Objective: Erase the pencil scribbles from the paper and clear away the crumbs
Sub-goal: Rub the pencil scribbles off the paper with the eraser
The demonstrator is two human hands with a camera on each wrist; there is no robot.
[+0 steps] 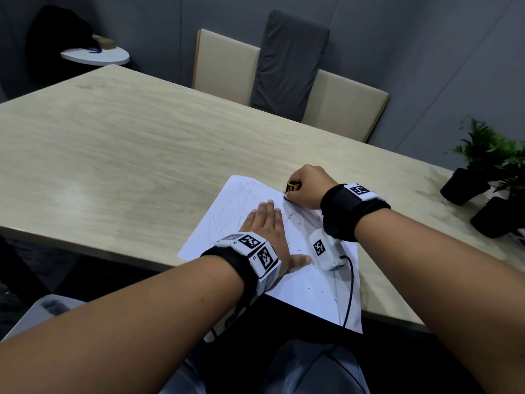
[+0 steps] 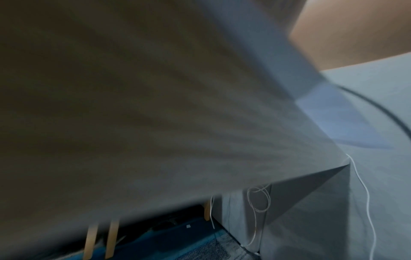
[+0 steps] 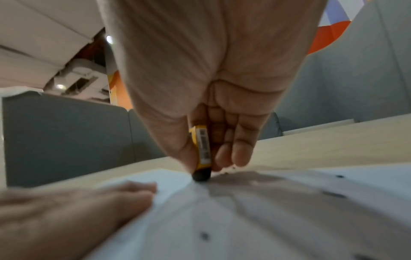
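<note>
1. The paper [image 1: 295,260] lies at the near edge of the table [image 1: 113,155], turned at an angle, its nearest corner hanging over that edge.
2. The left hand [image 1: 270,231] lies flat on the middle of the sheet, fingers straight and close together, thumb out to the side, pressing it down.
3. The right hand [image 1: 308,186] is at the sheet's far edge, fingers curled round the eraser [image 1: 292,188] and pinching it.
4. From the right wrist view, the eraser's yellow sleeve stands nearly upright and its dark tip touches the paper.
5. Pencil scribbles [image 1: 241,200] cover the far left part of the sheet, ahead of the left fingertips.
6. Dark crumbs [image 1: 308,248] dot the sheet's right half, near the right wrist.
7. Potted plants [image 1: 488,166] stand at the table's right edge.
</note>
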